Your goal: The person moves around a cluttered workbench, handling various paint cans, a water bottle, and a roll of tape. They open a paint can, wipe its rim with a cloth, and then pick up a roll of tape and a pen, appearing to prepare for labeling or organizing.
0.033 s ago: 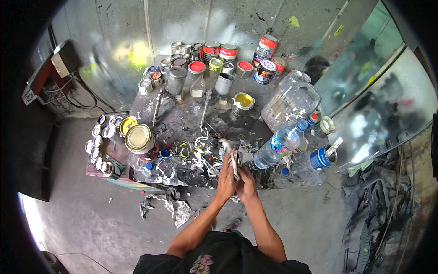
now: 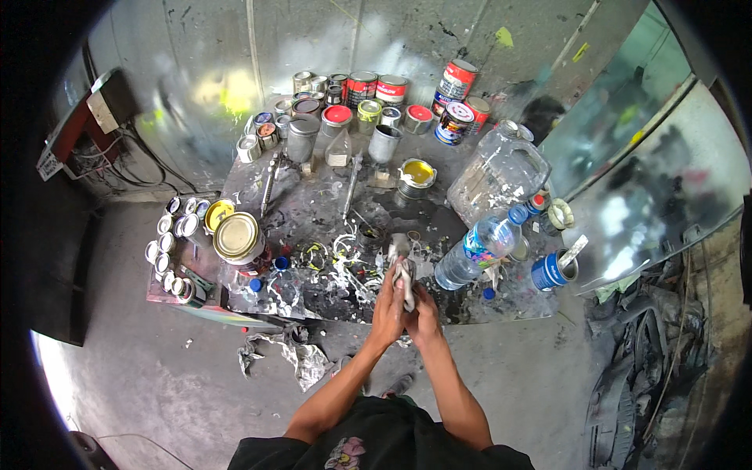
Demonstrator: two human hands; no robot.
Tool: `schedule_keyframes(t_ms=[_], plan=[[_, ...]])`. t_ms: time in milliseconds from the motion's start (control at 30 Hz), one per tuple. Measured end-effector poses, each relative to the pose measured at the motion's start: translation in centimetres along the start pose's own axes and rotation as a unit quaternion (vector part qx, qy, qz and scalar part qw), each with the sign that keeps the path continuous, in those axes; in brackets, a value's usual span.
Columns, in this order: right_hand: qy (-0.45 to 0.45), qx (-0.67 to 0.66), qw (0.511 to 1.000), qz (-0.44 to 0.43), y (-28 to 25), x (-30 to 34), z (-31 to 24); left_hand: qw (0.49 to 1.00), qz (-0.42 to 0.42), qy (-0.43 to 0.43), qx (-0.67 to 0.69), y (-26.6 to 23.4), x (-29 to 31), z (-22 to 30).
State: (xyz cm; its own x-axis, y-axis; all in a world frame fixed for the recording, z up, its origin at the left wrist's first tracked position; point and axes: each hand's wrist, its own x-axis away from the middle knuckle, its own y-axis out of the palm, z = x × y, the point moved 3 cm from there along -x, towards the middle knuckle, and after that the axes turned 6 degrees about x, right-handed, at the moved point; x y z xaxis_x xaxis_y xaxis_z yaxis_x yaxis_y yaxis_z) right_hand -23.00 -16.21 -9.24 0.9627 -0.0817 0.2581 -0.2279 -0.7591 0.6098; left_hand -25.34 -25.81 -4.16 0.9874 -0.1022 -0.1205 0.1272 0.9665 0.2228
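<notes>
Head view: left hand (image 2: 385, 313) and right hand (image 2: 424, 318) together above table (image 2: 329, 301) front edge, fingers of both grasping pale rag (image 2: 403, 282) between them; can't tell if anything's inside. Water bottle (image 2: 475, 254) tilted, right of rag. 3 blue caps (image 2: 256, 285) on table. Open yellow paint can (image 2: 417, 176) beyond rag.

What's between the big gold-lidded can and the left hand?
Head view: a blue cap near the can, then paint-streaked tabletop to the left hand.
</notes>
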Motion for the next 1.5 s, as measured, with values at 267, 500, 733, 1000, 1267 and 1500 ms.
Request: schedule_keyframes(t_ms=[267, 500, 733, 1000, 1267, 1500], plan=[[-0.077, 0.212, 0.973, -0.055, 1.8, 0.6, -2.4, 0.927, -0.038, -0.215, 0.304, -0.5, -3.2, -1.1], [-0.033, 0.358, 0.924, -0.128, 2.1, 0.5, -4.4, 0.877, 0.105, -0.289, 0.368, -0.9, -4.1, -1.3], [-0.074, 0.351, 0.928, -0.104, 1.8, -0.1, -4.2, 0.872, 0.05, -0.279, 0.4, -0.3, -3.5, -4.3], [-0.209, 0.612, 0.761, -0.046, 1.7, 0.0, -5.9, 0.99, 0.004, -0.12, 0.069, -0.1, -2.7, -1.2], [-0.211, 0.731, 0.649, -0.025, 4.1, 1.2, -5.9, 0.901, 0.048, -0.349, 0.253, -1.8, -4.7, -1.3], [-0.284, 0.736, 0.614, 0.034, 5.7, 2.7, -5.6, 0.868, 0.003, -0.315, 0.383, -1.3, -4.8, -5.2]])
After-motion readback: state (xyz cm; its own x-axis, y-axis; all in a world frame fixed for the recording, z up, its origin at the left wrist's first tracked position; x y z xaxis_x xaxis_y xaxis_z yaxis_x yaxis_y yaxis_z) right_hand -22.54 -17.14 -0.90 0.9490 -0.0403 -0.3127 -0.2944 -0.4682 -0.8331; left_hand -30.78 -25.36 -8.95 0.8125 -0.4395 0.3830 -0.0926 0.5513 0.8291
